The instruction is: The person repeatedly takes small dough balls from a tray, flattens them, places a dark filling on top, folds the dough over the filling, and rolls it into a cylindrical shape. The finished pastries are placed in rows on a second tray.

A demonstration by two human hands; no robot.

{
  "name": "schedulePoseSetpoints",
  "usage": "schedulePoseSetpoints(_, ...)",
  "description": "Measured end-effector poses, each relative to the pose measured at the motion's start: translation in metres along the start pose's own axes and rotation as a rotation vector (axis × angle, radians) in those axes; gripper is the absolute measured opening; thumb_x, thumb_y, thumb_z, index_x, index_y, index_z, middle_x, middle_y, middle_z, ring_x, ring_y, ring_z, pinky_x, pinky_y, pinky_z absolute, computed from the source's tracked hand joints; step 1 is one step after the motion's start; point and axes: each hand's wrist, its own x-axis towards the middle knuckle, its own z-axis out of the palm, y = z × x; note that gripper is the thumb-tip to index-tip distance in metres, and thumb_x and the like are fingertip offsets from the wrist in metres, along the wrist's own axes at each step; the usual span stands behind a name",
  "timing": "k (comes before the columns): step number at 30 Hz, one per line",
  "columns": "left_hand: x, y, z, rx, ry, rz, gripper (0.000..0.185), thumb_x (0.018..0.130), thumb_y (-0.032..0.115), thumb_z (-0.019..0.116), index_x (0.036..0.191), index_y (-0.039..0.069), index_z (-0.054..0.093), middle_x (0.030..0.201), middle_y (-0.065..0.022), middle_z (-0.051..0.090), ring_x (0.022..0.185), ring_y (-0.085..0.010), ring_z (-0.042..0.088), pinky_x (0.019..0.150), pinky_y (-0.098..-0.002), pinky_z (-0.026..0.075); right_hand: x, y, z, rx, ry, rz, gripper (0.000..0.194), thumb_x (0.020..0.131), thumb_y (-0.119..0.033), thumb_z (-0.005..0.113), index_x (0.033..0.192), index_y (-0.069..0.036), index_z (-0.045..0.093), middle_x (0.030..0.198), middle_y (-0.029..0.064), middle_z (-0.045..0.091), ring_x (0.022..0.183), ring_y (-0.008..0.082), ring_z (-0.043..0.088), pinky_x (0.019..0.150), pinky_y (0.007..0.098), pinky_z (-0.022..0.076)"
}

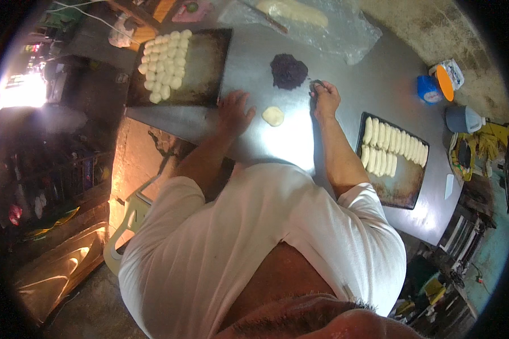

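Observation:
A flattened round of pale dough (273, 116) lies on the metal tabletop in front of me. My left hand (236, 111) rests to the left of it, near the corner of a dark baking tray, with nothing seen in it and the fingers apart. To the right, my right hand (325, 94) pinches a small lump of dark filling (317, 84) between thumb and fingers. A larger mound of dark filling (288, 71) sits on the table, beyond the dough and left of my right hand.
At the left, a baking tray (207, 63) bears rows of dough balls (165, 63). Dough logs (379, 135) lie on another tray (401, 182) at right. Plastic sheeting (352, 36) with a dough slab (295, 12) is at the back. A blue scale (428, 90) and jug (464, 119) stand far right.

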Motion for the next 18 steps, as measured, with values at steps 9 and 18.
schedulePoseSetpoints(9, 0.013, 0.009, -0.019, 0.079, -0.118, 0.019, 0.058, 0.092, 0.041, 0.074, 0.139, 0.009, 0.063, 0.147, -0.0155, 0.056, 0.14, -0.037, 0.05, 0.116, -0.0616, 0.035, -0.087, 0.012, 0.016, -0.962, -0.751, -0.739, 0.025, 0.096, -0.012, 0.067, 0.118, -0.001, 0.072, 0.107, 0.0147, 0.075, 0.096, 0.0288, 0.072, 0.088, 0.04, 0.0571)
schedulePoseSetpoints(18, 0.005, -0.004, -0.005, -0.051, 0.063, 0.082, 0.058, 0.09, 0.037, 0.076, 0.139, 0.007, 0.063, 0.145, -0.0177, 0.057, 0.139, -0.0378, 0.049, 0.115, -0.0562, 0.037, -0.118, 0.007, 0.015, -1.356, -0.729, -0.975, 0.044, 0.094, -0.037, 0.072, 0.13, -0.013, 0.067, 0.141, 0.0108, 0.06, 0.127, 0.0348, 0.058, 0.103, 0.0515, 0.046)
